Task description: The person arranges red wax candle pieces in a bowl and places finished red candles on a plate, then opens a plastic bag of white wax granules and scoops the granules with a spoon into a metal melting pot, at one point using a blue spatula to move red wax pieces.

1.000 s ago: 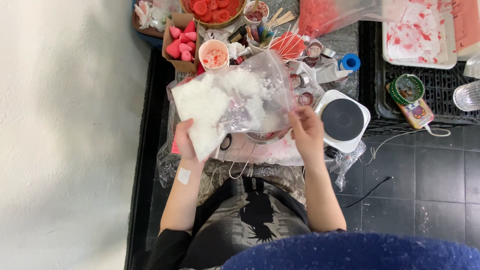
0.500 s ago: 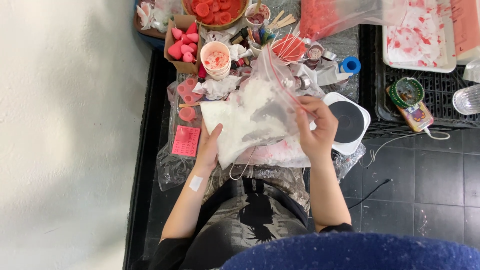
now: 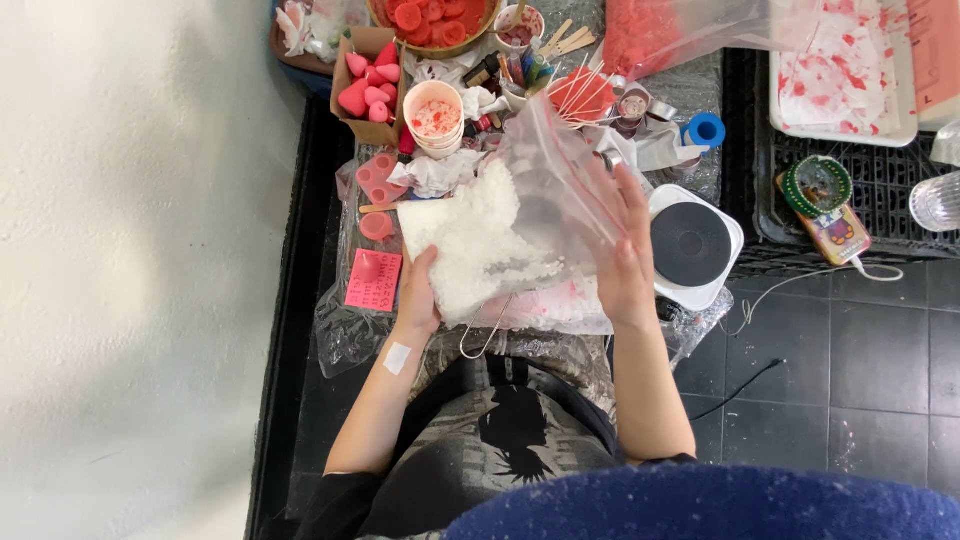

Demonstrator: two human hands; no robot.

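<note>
A clear plastic zip bag (image 3: 545, 185) half full of white flakes (image 3: 470, 245) is tilted up over the cluttered worktable. My left hand (image 3: 418, 290) grips the bag's lower left corner from beneath, where the flakes have gathered. My right hand (image 3: 625, 255) holds the bag's right side, fingers spread flat against the plastic. A white plaster sticks to my left forearm (image 3: 397, 358).
A white hotplate with a black disc (image 3: 695, 243) sits right of my right hand. Behind the bag stand a paper cup (image 3: 437, 115), a box of pink cones (image 3: 368, 80), wooden sticks and a bowl of red pieces (image 3: 430, 18). A pink card (image 3: 373, 280) lies at left.
The bag has swung from lying flat and wide to tilted, its flakes sliding to the lower left. My left hand shifted right under the bag, uncovering the pink card.
</note>
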